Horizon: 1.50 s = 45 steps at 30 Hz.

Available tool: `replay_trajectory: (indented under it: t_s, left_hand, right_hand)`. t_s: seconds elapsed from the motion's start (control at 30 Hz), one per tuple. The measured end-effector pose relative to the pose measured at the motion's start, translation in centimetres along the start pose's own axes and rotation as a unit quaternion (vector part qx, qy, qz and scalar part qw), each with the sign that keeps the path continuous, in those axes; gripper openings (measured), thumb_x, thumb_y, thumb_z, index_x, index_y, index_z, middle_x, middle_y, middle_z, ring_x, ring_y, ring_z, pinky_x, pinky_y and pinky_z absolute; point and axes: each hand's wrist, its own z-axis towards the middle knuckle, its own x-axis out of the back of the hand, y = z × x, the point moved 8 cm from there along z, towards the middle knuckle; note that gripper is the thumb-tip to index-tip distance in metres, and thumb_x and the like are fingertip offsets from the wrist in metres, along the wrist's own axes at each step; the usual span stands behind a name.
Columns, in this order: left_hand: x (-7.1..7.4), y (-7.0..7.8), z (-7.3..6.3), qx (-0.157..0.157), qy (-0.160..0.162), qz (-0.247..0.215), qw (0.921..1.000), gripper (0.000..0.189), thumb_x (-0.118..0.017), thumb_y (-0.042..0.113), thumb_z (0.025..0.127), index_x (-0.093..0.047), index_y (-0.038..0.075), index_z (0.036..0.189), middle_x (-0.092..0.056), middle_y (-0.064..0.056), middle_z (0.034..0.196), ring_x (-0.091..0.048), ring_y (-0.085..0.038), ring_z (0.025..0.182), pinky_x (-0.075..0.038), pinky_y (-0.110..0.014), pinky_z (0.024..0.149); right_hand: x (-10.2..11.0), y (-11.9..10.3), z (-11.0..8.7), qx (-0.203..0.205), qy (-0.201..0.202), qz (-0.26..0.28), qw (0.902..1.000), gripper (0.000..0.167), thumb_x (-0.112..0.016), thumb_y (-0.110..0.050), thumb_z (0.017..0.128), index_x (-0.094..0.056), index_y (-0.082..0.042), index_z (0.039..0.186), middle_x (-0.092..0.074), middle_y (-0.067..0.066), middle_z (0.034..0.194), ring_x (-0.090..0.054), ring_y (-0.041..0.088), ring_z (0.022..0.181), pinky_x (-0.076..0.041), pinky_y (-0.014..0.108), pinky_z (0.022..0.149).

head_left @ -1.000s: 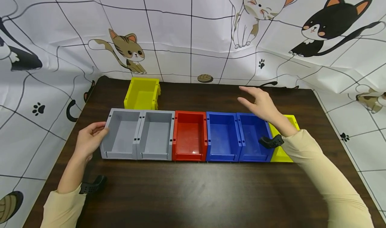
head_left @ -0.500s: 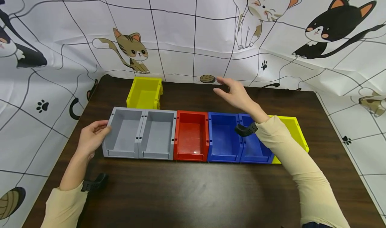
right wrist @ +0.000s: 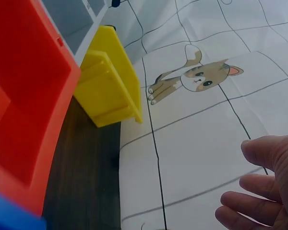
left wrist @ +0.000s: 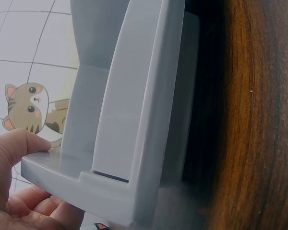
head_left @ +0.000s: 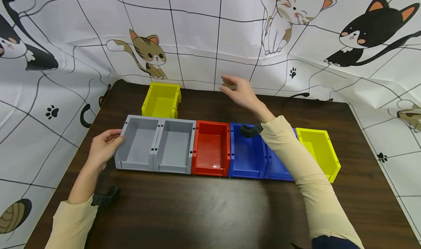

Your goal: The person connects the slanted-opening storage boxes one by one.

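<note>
My left hand (head_left: 104, 146) pinches the outer side wall of the leftmost grey bin (head_left: 138, 143); in the left wrist view its thumb lies over the edge of the grey wall (left wrist: 120, 96) and the other fingers curl beneath. Over the back of the table, beyond the row of bins, my right hand (head_left: 243, 93) hovers with relaxed, spread fingers and nothing in them. Nearest to it in the right wrist view are the back yellow bin (right wrist: 108, 79) and the red bin (right wrist: 33, 110). The right forearm passes above the two blue bins, partly hiding them.
Side by side stand a second grey bin (head_left: 174, 146), the red bin, a blue bin (head_left: 246, 157), another blue bin (head_left: 277, 166) and a yellow bin (head_left: 317, 146). Behind the grey bins sits the other yellow bin (head_left: 161, 99). A cat-print sheet (head_left: 194, 33) hangs behind the dark table (head_left: 197, 212).
My right hand has swept left from above the right end of the row to the back middle, uncovering the right yellow bin. My left hand keeps its grip on the grey bin.
</note>
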Motion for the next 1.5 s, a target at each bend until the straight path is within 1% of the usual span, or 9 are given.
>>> replay_trajectory:
  t_s: [0.37, 0.77, 0.87, 0.97, 1.13, 1.23, 1.37, 1.43, 1.5]
  left_hand:
    - [0.2, 0.5, 0.0, 0.011, -0.004, 0.003, 0.9999, 0.053, -0.055, 0.048, 0.090, -0.054, 0.008, 0.125, -0.057, -0.012, 0.117, -0.057, -0.020, 0.102, -0.045, -0.009, 0.069]
    - [0.1, 0.1, 0.2, 0.005, 0.004, 0.009, 0.9999, 0.052, -0.055, 0.047, 0.090, -0.054, 0.009, 0.125, -0.057, -0.011, 0.115, -0.058, -0.020, 0.101, -0.047, -0.011, 0.070]
    - [0.2, 1.4, -0.4, 0.012, 0.003, 0.007, 0.9999, 0.049, -0.057, 0.043, 0.091, -0.055, 0.006, 0.124, -0.057, -0.013, 0.115, -0.058, -0.017, 0.099, -0.046, -0.009, 0.068]
    - [0.6, 4.0, -1.8, 0.024, -0.010, 0.000, 0.9997, 0.045, -0.056, 0.032, 0.093, -0.053, 0.000, 0.125, -0.056, -0.020, 0.118, -0.057, -0.021, 0.102, -0.049, -0.018, 0.075]
    - [1.0, 7.3, -3.5, 0.029, -0.021, -0.024, 0.9991, 0.041, -0.058, 0.022, 0.093, -0.053, -0.006, 0.123, -0.055, -0.023, 0.116, -0.056, -0.023, 0.100, -0.050, -0.024, 0.078]
    - [0.9, 6.7, -3.3, 0.039, -0.006, -0.034, 0.9986, 0.040, -0.061, 0.024, 0.091, -0.056, -0.002, 0.120, -0.057, -0.017, 0.112, -0.058, -0.013, 0.095, -0.048, -0.015, 0.071]
    - [0.6, 5.3, -2.4, 0.036, -0.018, -0.033, 0.9987, 0.043, -0.062, 0.027, 0.091, -0.055, -0.001, 0.122, -0.057, -0.018, 0.115, -0.058, -0.016, 0.097, -0.050, -0.024, 0.078]
    - [0.5, 4.3, -1.8, 0.014, -0.018, -0.021, 0.9995, 0.045, -0.060, 0.033, 0.091, -0.055, 0.000, 0.122, -0.058, -0.015, 0.113, -0.058, -0.014, 0.096, -0.050, -0.023, 0.078]
    - [0.6, 4.8, -2.0, 0.013, -0.026, -0.017, 0.9994, 0.045, -0.058, 0.030, 0.092, -0.054, -0.002, 0.123, -0.057, -0.019, 0.115, -0.059, -0.019, 0.099, -0.050, -0.023, 0.078]
  right_hand:
    - [-3.6, -1.3, 3.2, -0.019, -0.022, 0.011, 0.9995, 0.046, -0.058, -0.020, 0.093, -0.050, 0.001, 0.132, -0.055, 0.018, 0.129, -0.053, 0.027, 0.115, -0.042, 0.037, 0.095]
    - [-9.5, -2.4, 5.8, -0.058, -0.072, 0.057, 0.9941, 0.040, -0.058, -0.017, 0.093, -0.054, 0.001, 0.128, -0.061, 0.015, 0.119, -0.056, 0.023, 0.107, -0.046, 0.030, 0.087]
    - [-11.0, -2.3, 6.1, -0.074, -0.075, 0.055, 0.9929, 0.041, -0.059, -0.018, 0.092, -0.054, 0.002, 0.128, -0.061, 0.015, 0.117, -0.056, 0.024, 0.106, -0.047, 0.030, 0.085]
    - [-12.2, -2.2, 6.3, -0.090, -0.073, 0.059, 0.9915, 0.040, -0.059, -0.017, 0.092, -0.055, 0.003, 0.127, -0.062, 0.015, 0.115, -0.056, 0.022, 0.102, -0.047, 0.027, 0.083]
    - [-13.9, -1.8, 6.4, -0.128, -0.073, 0.103, 0.9837, 0.037, -0.061, -0.014, 0.091, -0.057, 0.006, 0.123, -0.064, 0.019, 0.107, -0.057, 0.020, 0.082, -0.047, 0.023, 0.066]
    - [-14.7, -1.3, 6.2, -0.165, -0.074, 0.129, 0.9750, 0.043, -0.062, -0.013, 0.091, -0.052, 0.007, 0.127, -0.063, 0.021, 0.105, -0.060, 0.027, 0.083, -0.052, 0.029, 0.066]
    - [-15.4, -1.0, 6.1, -0.199, -0.069, 0.145, 0.9668, 0.049, -0.063, -0.012, 0.090, -0.047, 0.008, 0.131, -0.061, 0.021, 0.107, -0.061, 0.032, 0.095, -0.054, 0.039, 0.075]
    - [-15.7, -1.0, 6.1, -0.203, -0.066, 0.148, 0.9658, 0.044, -0.063, -0.011, 0.089, -0.051, 0.007, 0.127, -0.061, 0.021, 0.104, -0.062, 0.030, 0.093, -0.054, 0.038, 0.073]
    - [-16.0, -1.0, 6.2, -0.205, -0.061, 0.148, 0.9656, 0.038, -0.064, -0.011, 0.088, -0.056, 0.007, 0.121, -0.061, 0.019, 0.102, -0.063, 0.027, 0.089, -0.055, 0.035, 0.069]
